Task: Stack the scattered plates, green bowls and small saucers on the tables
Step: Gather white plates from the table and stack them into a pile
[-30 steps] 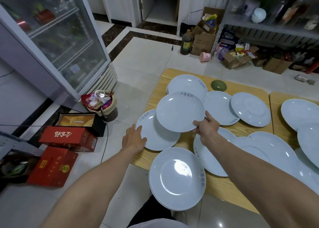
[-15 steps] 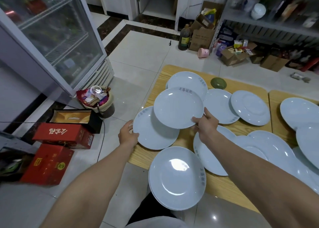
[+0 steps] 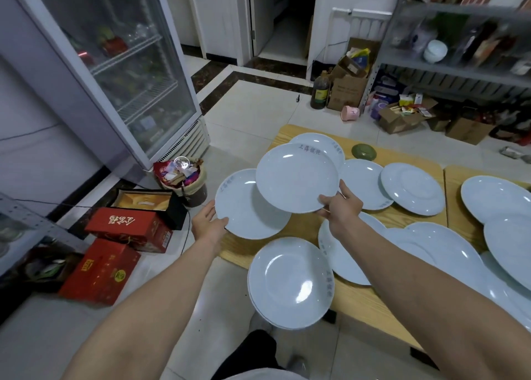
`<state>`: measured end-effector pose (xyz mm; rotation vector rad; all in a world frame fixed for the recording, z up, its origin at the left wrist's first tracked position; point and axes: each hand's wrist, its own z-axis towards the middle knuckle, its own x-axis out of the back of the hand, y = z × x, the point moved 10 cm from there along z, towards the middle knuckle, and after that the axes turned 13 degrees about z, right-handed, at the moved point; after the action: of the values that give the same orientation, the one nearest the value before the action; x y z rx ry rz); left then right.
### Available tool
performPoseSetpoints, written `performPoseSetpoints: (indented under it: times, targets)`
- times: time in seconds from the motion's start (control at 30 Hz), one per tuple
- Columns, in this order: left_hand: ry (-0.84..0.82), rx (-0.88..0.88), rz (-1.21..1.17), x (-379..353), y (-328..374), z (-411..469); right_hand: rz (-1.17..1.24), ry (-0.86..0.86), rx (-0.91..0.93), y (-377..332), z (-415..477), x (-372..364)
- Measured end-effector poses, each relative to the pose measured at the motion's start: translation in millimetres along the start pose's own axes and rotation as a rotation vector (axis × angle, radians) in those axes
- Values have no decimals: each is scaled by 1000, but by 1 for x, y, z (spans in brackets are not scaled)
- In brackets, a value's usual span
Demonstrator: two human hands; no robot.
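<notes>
Several pale blue plates lie scattered over a low wooden table (image 3: 298, 227). My right hand (image 3: 340, 205) pinches the rim of one plate (image 3: 296, 178) and holds it lifted above the others. My left hand (image 3: 208, 225) grips the near-left rim of a second plate (image 3: 247, 207), which lies at the table's left edge, partly under the lifted one. A short stack of plates (image 3: 288, 282) overhangs the table's near edge. A green saucer (image 3: 363, 151) sits at the far side. More plates (image 3: 412, 188) lie to the right.
A second table (image 3: 459, 187) with more plates joins on the right. A glass-door fridge (image 3: 120, 72) stands at the left, with a full bin (image 3: 184, 178) and red boxes (image 3: 126, 230) on the floor. Cartons and shelves line the far wall.
My right hand has lifted its plate higher and a little left. My left hand has closed on the rim of the left plate. The camera has tilted up.
</notes>
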<state>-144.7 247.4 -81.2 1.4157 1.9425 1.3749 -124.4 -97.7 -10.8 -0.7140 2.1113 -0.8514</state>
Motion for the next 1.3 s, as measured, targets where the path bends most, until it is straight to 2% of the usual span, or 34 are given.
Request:
performPoseSetpoints:
  times: [0.17,0.4,0.73,1.3]
  targets:
    - [-16,-17,43,1,-20,-39,9,-28,-18,11,-21,18]
    - [-159,14,14,-13,-51,-75,17,41,-33,21,-46,55]
    - [-298,-12,103,-19,-80,-98,52,142,-15,35,-77,95]
    - [-346,-62,196,-16,-95,-97,-13,244,-23,76,-102,148]
